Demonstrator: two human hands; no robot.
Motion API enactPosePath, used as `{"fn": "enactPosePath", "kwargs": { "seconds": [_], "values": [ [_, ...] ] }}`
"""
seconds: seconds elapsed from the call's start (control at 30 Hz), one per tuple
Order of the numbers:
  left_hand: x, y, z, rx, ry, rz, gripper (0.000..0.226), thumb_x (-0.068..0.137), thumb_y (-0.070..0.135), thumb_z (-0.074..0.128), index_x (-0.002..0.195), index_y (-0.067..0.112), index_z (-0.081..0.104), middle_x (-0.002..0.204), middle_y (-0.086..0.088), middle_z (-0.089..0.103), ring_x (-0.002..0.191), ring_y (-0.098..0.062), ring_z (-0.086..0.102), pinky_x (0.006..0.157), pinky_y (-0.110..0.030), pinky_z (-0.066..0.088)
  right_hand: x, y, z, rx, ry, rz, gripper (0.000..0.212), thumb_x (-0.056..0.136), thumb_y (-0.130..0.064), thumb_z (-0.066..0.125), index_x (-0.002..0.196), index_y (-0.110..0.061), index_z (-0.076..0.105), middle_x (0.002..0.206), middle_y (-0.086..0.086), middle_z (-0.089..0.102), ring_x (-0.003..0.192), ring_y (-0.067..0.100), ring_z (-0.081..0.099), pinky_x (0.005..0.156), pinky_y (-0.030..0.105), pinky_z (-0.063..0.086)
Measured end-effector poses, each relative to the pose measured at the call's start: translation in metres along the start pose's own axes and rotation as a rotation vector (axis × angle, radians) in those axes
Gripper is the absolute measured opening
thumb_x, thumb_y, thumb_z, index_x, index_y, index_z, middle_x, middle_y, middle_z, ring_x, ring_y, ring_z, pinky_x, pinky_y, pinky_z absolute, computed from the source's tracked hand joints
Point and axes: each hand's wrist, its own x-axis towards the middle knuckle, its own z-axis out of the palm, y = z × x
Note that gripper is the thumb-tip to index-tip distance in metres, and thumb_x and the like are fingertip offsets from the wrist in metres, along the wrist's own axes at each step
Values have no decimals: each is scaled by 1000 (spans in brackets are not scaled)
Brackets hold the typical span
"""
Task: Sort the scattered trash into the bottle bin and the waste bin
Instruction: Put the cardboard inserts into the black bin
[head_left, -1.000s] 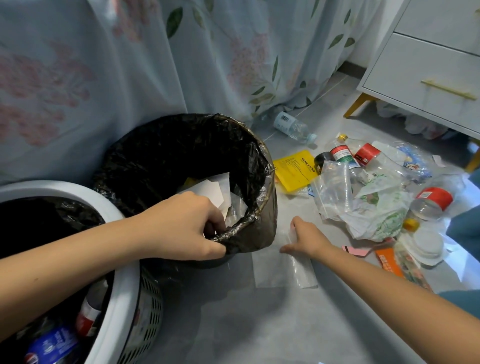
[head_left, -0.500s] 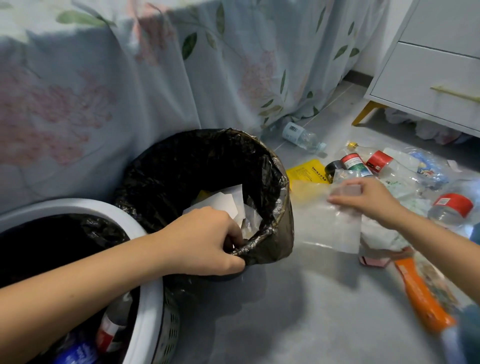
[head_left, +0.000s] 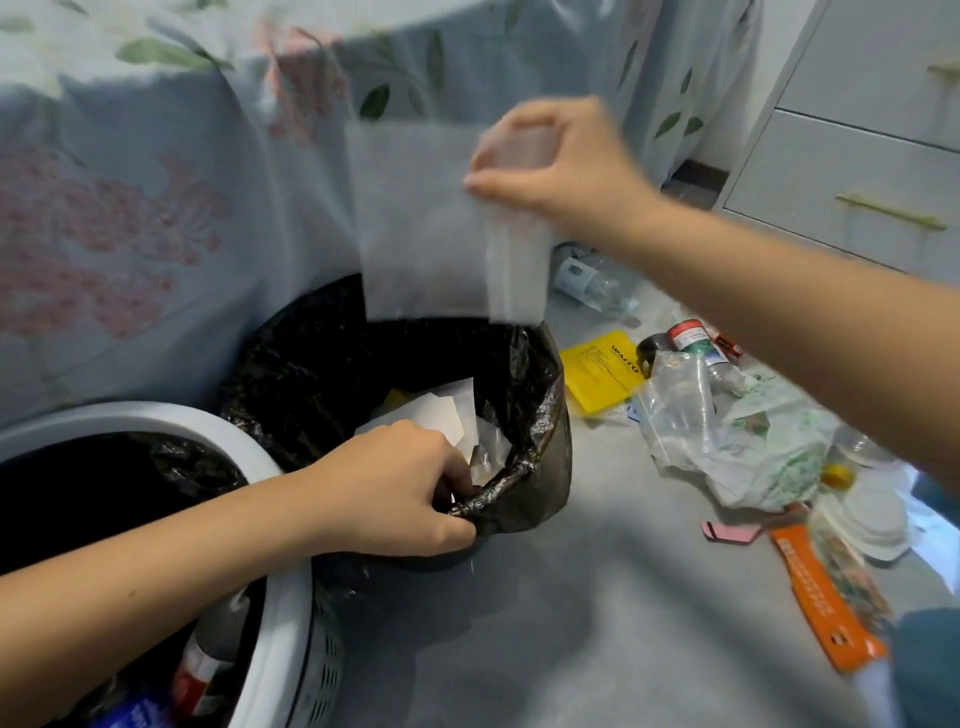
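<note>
My right hand pinches the top edge of a clear plastic bag, which hangs blurred above the waste bin, a round bin lined with a black bag. White paper scraps lie inside it. My left hand grips the rolled front rim of that black liner. At the lower left stands the white bottle bin with bottles inside. Scattered trash lies on the floor to the right: a yellow packet, crumpled clear plastic, bottles.
A floral bed cover hangs behind the bins. A white drawer unit stands at the back right. An orange wrapper, a pink scrap, lids and a bottle near the bed lie on the grey floor.
My right hand picked the clear plastic bag off the floor and lifted it up and left over the waste bin. My left hand kept its grip on the liner rim.
</note>
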Motion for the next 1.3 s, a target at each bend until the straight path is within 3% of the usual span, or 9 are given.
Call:
{"fn": "enactPosePath", "kwargs": {
  "seconds": [0.17,0.27,0.4,0.5,0.53,0.7,0.93,1.1,1.3],
  "values": [
    [1,-1,1,35,10,12,37,59,51,52,85,30,67,59,13,60,63,-6,57,65,-27,52,-30,17,63,-278,-480,17,41,66,-36,83,102,-20,71,94,-7,71,88,0,61,79,13,40],
    [1,-1,-1,23,4,11,37,59,52,52,85,31,67,58,15,59,63,-5,59,65,-27,52,-39,25,62,-93,-615,157,57,67,-29,85,117,-17,62,92,-5,69,77,3,66,77,11,49],
    [0,-1,-1,7,0,13,37,62,51,54,90,34,69,56,18,57,62,1,56,59,-14,44,-13,51,19,355,-212,337,47,78,-10,76,120,-5,55,102,11,65,91,20,66,73,34,60],
    [0,-2,-1,6,-5,6,32,65,50,58,91,36,69,53,20,53,57,5,53,55,-9,36,-12,97,-11,252,206,399,36,82,-11,71,114,-5,56,93,5,60,92,20,62,79,39,59],
    [-1,-1,-1,5,-7,3,30,66,50,58,91,36,68,53,20,53,57,5,53,54,-9,35,-18,119,-16,89,211,430,39,81,-15,72,115,-8,55,97,5,60,96,21,61,85,42,56],
    [-1,1,-1,0,9,3,30,68,49,60,93,36,68,52,19,51,55,4,51,54,-9,33,-85,207,6,-691,-495,575,86,68,-52,77,134,-7,44,134,15,51,123,31,49,102,41,40],
    [-1,1,-2,-23,-11,-24,29,69,46,61,94,35,68,52,19,51,55,3,52,52,-10,32,-135,263,47,-669,-488,701,77,67,-68,68,110,-5,57,105,14,65,98,31,60,80,38,51],
    [0,1,-2,-19,-18,-43,34,68,48,61,99,36,67,61,17,54,65,-3,55,62,-18,45,-132,274,54,-705,-413,720,76,68,-65,69,104,0,54,90,13,56,82,28,51,65,32,36],
    [0,2,-3,-19,-25,-57,34,69,48,61,101,36,67,55,18,50,57,1,50,58,-15,38,-131,269,68,-679,-448,769,85,78,-58,65,128,4,36,117,21,58,106,37,58,76,37,47]
  ]
}}
